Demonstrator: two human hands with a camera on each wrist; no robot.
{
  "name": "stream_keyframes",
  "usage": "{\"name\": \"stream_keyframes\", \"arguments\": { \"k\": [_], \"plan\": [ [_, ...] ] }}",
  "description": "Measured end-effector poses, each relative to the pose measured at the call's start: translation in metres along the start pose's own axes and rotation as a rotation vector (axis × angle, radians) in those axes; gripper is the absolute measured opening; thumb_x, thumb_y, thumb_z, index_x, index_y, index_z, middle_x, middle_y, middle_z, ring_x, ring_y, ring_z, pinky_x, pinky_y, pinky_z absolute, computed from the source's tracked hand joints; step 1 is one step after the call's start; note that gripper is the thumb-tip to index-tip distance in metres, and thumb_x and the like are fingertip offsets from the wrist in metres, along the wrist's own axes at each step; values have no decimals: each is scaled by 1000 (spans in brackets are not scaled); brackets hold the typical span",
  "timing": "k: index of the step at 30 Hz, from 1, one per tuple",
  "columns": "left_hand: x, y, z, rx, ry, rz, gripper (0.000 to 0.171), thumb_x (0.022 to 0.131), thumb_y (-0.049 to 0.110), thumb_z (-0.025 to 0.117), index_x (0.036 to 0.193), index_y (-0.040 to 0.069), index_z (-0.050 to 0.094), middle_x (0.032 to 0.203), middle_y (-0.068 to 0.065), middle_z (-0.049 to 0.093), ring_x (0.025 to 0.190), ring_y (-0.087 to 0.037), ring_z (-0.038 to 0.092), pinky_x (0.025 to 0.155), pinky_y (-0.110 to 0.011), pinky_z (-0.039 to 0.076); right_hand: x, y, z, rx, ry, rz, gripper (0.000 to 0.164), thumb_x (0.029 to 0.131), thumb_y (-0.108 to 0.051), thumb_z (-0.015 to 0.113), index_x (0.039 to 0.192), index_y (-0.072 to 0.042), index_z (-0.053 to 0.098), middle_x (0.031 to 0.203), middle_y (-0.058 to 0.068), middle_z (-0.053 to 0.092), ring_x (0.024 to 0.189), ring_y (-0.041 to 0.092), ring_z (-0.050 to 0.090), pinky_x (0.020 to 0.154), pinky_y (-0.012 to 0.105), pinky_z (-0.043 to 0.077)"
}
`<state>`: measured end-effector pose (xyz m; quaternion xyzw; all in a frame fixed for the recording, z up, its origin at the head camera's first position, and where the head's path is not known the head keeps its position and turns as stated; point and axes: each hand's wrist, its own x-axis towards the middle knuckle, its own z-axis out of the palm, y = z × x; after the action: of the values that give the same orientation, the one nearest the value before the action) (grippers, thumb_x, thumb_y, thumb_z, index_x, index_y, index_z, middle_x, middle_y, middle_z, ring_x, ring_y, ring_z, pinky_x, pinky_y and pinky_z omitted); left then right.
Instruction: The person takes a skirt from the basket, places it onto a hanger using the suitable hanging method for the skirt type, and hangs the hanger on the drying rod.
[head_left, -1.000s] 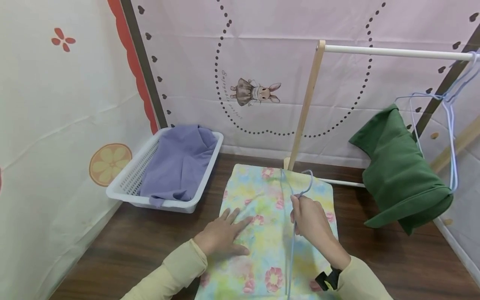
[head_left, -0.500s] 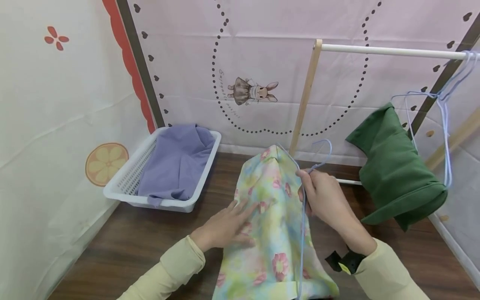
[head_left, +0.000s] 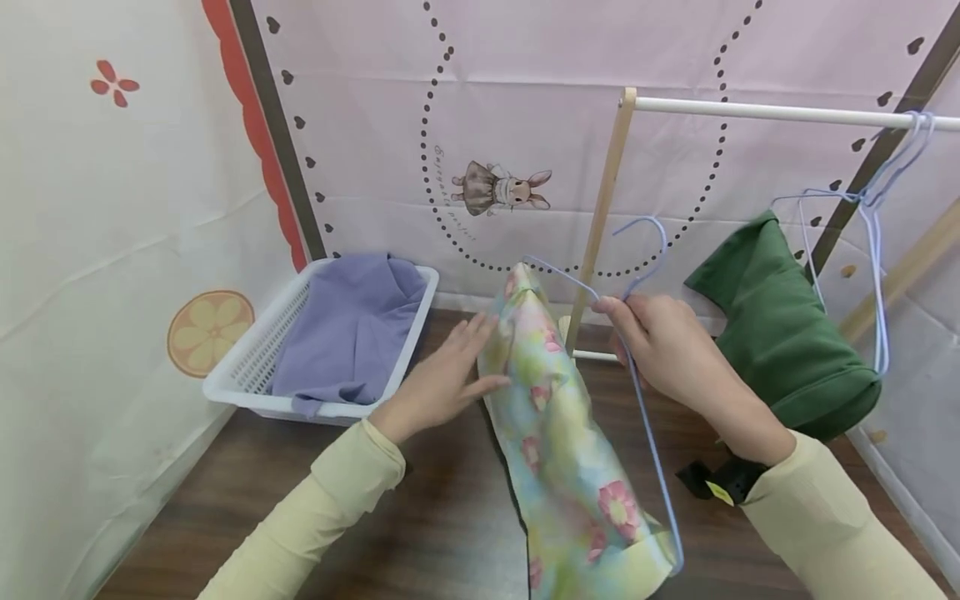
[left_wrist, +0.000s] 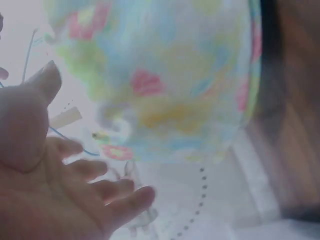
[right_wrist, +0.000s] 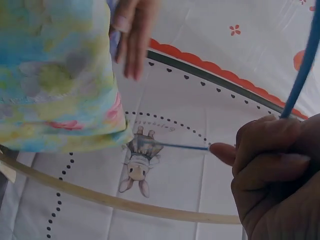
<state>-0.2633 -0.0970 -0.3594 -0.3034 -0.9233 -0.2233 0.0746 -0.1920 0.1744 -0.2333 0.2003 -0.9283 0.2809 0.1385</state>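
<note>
My right hand (head_left: 678, 354) grips a light-blue wire clothes hanger (head_left: 654, 446) just below its hook, which points up. From the hanger a flower-patterned cloth (head_left: 547, 417) in yellow, blue and pink hangs at a slant, its upper corner at one tip of the hanger and its lower end by the other. My left hand (head_left: 450, 371) is at the upper left edge of the cloth, thumb spread and fingers extended. In the left wrist view that hand (left_wrist: 65, 195) has its palm turned up beside the cloth (left_wrist: 165, 75).
A white plastic basket (head_left: 243, 375) with a purple cloth (head_left: 348, 333) stands at the left. Behind my right hand is a rack with a wooden post (head_left: 603, 208) and a white rail (head_left: 750, 108). A green garment (head_left: 787, 333) hangs there on blue hangers (head_left: 877, 275).
My right hand has raised the hanger and cloth off the brown tabletop, moving right. The cloth, flat before, now hangs in folds. My left hand has slid up from its middle to the left edge.
</note>
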Motion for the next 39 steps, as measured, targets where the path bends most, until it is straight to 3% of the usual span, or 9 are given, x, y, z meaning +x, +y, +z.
{"name": "stream_keyframes", "arguments": {
  "k": [7,15,18,21,23,30,33,36,39],
  "plan": [
    [36,-3,-31,-16,236,12,76,99,44,51,156,13,11,159,-10,15,145,-29,11,115,-47,15,3,-2,-5,28,13,-62,48,104,-38,42,65,-11,51,53,-1,47,45,17,42,48,31,38],
    [42,-4,-46,-159,243,14,47,100,40,52,136,11,51,150,-11,38,144,-29,18,113,-52,19,-3,-4,-7,88,-53,-129,44,103,-34,47,64,-13,45,53,-1,42,43,16,38,44,30,36],
    [42,-6,-45,-220,245,71,28,99,36,56,107,10,61,127,-11,60,122,-27,53,100,-47,42,-4,-1,-8,81,-77,-148,43,103,-33,47,65,-14,44,53,-2,41,43,15,36,44,29,36],
    [41,-10,-45,-257,297,180,21,98,27,59,84,12,58,94,-3,70,83,-18,67,72,-34,51,-4,3,-10,88,-86,-171,42,103,-32,47,66,-14,45,54,-3,41,43,14,36,44,29,36],
    [39,-14,-45,-254,345,251,23,98,25,59,78,14,56,76,3,68,62,-11,61,57,-28,46,-4,6,-10,98,-98,-189,41,104,-30,47,65,-15,47,54,-4,42,43,13,35,45,28,35],
    [33,-19,-46,-152,559,423,47,98,51,44,65,17,43,51,11,43,44,-5,32,42,-25,27,-8,11,-22,107,-201,-227,35,105,-27,46,72,-18,55,59,-7,51,44,10,44,46,27,40],
    [31,-21,-50,-109,651,441,52,98,55,41,64,16,37,51,8,29,45,-6,24,42,-25,22,-16,14,-38,68,-238,-230,21,104,-25,47,102,-19,67,69,-8,56,52,8,51,51,27,45],
    [27,-25,-56,-102,721,431,53,98,55,42,63,15,34,52,6,26,45,-7,22,43,-24,20,-28,21,-52,-8,-229,-238,28,102,-22,54,129,-21,61,80,-12,59,64,5,54,58,25,47],
    [22,-29,-63,-120,783,402,53,98,53,46,62,16,36,51,6,27,44,-6,22,43,-23,20,-42,29,-55,-41,-222,-246,28,97,-20,62,125,-20,61,87,-16,60,73,2,56,62,24,47]
  ]
}}
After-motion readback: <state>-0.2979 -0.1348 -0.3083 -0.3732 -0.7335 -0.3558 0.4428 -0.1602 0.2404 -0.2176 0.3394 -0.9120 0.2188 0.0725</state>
